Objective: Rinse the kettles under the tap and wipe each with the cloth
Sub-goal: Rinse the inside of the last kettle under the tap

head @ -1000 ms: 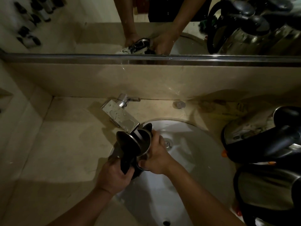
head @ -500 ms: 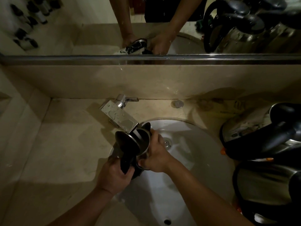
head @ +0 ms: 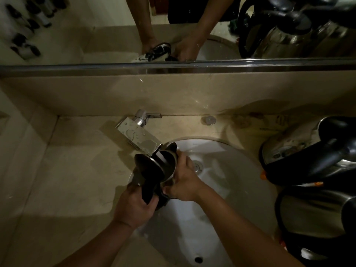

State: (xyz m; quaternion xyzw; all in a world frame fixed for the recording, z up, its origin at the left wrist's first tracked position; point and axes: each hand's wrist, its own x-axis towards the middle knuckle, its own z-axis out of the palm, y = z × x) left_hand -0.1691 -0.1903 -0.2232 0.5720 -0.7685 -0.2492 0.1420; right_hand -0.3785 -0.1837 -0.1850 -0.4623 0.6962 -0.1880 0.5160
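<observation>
- Both hands hold one small steel kettle with a black handle (head: 167, 168): my left hand (head: 134, 207) is curled round its handle, my right hand (head: 183, 185) wraps the steel body.
- Its black lid stands open, the mouth tilted up right under the square chrome tap (head: 138, 134), over the left edge of the round white basin (head: 231, 189).
- Two more steel kettles with black handles sit on the beige counter (head: 67, 180) to the right, one further back (head: 292, 147), one nearer (head: 316, 211).
- Behind the tap, the mirror (head: 96, 35) reflects my arms.
</observation>
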